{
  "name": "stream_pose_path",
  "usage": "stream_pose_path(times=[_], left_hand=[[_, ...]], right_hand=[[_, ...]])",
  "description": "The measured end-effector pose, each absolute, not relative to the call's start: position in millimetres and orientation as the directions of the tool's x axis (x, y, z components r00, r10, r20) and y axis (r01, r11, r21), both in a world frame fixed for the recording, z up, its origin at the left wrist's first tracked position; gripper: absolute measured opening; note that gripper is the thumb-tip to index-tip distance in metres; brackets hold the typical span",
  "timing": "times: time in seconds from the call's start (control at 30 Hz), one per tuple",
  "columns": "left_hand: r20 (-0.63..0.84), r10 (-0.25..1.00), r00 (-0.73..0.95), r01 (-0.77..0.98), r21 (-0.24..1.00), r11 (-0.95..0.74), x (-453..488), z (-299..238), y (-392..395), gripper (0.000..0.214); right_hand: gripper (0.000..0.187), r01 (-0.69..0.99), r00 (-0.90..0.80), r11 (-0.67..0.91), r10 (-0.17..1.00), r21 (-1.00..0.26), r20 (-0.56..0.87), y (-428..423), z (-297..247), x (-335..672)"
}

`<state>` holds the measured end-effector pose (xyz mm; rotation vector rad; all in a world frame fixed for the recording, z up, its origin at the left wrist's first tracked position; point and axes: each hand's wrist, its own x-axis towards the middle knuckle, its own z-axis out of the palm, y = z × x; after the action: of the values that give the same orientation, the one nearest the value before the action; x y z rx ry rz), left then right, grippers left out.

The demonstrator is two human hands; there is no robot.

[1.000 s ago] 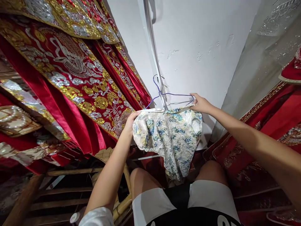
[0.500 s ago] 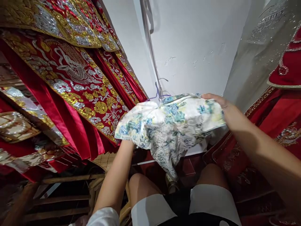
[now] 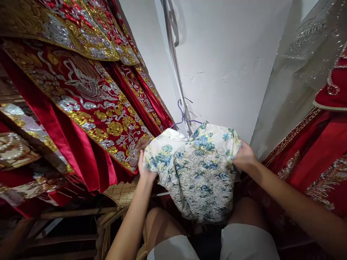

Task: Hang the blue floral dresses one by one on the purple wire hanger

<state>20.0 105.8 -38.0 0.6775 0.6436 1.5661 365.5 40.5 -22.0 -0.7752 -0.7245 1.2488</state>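
The head view is showing, at far left, a red cloth [image 3: 82,92] with gold and silver stitching, which is hanging above a wooden frame [image 3: 69,211]. Next, the left hand [image 3: 146,170] is curling at the cuff of a flowered shirt [image 3: 202,169]; its thumb is showing along the cuff edge, and it appears to be gripping the sleeve, though the cloth is hiding most of the fingers.

The shirt is spreading out between the 2 hands, its sleeves running left to right and its longer body hanging down toward the person's knees [image 3: 159,222]. Behind the collar, a purple hanger [image 3: 182,113] is rising midway between the sleeves and slightly nearer the left hand; its hook is sitting at a metal bar [image 3: 175,59] before a white wall [image 3: 225,50]. How the hanger ends are lying inside the shoulders is not showing.

The right hand [image 3: 245,153] is pinching the other cuff, nearly closed on the fabric, so each hand is touching 1 sleeve and neither is nearer the shirt. At far right, a red dress [image 3: 320,144] is hanging beside the right forearm.
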Motion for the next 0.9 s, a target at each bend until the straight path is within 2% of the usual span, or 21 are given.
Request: stream_pose_path(times=[0.1,0.17,0.27,0.33,0.43,0.5,0.53,0.57,0.63,0.7,0.73,0.8,0.83,0.9], left_hand=[[0.057,0.987,-0.148,-0.627,0.767,-0.138,6,-22,93,0.042],[0.091,0.987,-0.136,-0.563,0.812,-0.152,2,-8,90,0.046],[0.188,0.978,-0.093,-0.445,0.871,-0.21,-1,15,90,0.067],[0.256,0.964,-0.075,-0.327,0.907,-0.266,-2,28,92,0.071],[0.386,0.922,-0.023,-0.028,0.922,-0.386,-2,32,93,0.056],[0.457,0.889,0.009,0.172,0.875,-0.452,2,24,91,0.04],[0.473,0.881,-0.007,0.213,0.862,-0.46,4,16,90,0.033],[0.471,0.881,-0.052,0.205,0.868,-0.452,8,7,88,0.027],[0.428,0.884,-0.186,0.091,0.904,-0.419,16,-11,85,0.027],[0.381,0.874,-0.301,-0.026,0.913,-0.407,27,-24,84,0.049],[0.36,0.872,-0.332,-0.072,0.912,-0.404,33,-28,83,0.06],[0.291,0.901,-0.322,-0.254,0.89,-0.378,48,-28,81,0.066],[0.243,0.931,-0.274,-0.395,0.854,-0.339,57,-25,79,0.064],[0.166,0.982,-0.085,-0.656,0.733,-0.181,79,-16,70,0.054]], right_hand=[[0.027,-0.6,0.117,0.08,0.993,-0.796,0.012,45,-7,377],[0.023,-0.613,0.111,0.08,0.994,-0.786,0.014,47,12,383],[0.028,-0.559,0.167,0.23,0.972,-0.797,0.163,58,46,384],[0.033,-0.506,0.196,0.367,0.93,-0.781,0.31,67,65,376],[0.04,-0.433,0.152,0.489,0.868,-0.757,0.473,60,76,349],[0.044,-0.394,0.009,0.473,0.859,-0.788,0.511,36,72,326],[0.045,-0.371,-0.104,0.447,0.851,-0.814,0.515,19,68,315],[0.044,-0.336,-0.261,0.409,0.825,-0.849,0.501,0,63,306],[0.041,-0.215,-0.635,0.374,0.648,-0.902,0.42,-33,52,293],[0.033,-0.06,-0.857,0.46,0.431,-0.886,0.282,-52,41,289],[0.03,0.003,-0.886,0.548,0.389,-0.836,0.253,-54,36,288],[0.03,0.12,-0.841,0.738,0.431,-0.664,0.327,-45,24,288],[0.036,0.203,-0.781,0.803,0.478,-0.56,0.402,-35,17,288],[0.062,0.41,-0.659,0.825,0.563,-0.39,0.499,-12,3,286]])
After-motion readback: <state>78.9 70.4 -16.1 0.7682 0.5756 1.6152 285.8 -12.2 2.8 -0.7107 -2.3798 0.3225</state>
